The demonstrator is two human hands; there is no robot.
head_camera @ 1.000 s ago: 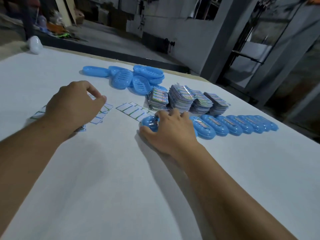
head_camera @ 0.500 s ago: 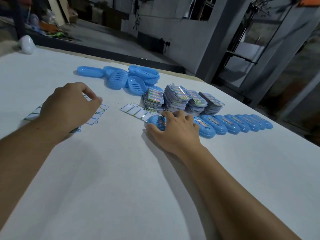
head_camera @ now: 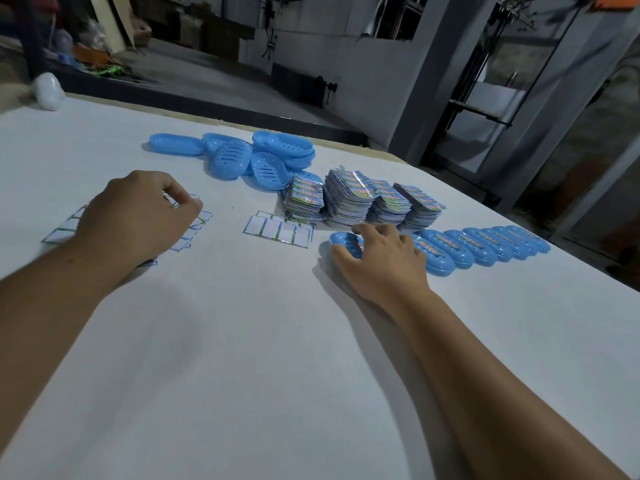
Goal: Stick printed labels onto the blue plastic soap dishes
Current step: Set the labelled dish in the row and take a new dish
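Observation:
My right hand (head_camera: 384, 261) lies palm-down over a blue soap dish (head_camera: 341, 241) at the near end of a row of labelled blue dishes (head_camera: 485, 245) running to the right. My left hand (head_camera: 138, 220) rests curled on a spread of white backing papers (head_camera: 69, 226), fingertips pinched together near their far edge; whether a label is between them I cannot tell. Several stacks of colourful printed labels (head_camera: 349, 199) stand just behind my right hand. A pile of unlabelled blue dishes (head_camera: 249, 157) sits farther back.
A strip of white backing papers (head_camera: 277, 232) lies between my hands. The white table (head_camera: 242, 358) stretches wide in front of me. A white object (head_camera: 48, 90) sits at the far left corner. Grey pillars and a dim floor lie beyond the table's far edge.
My right hand has shifted slightly right along the dish, uncovering more of its left end. The left hand stays on the papers with little change.

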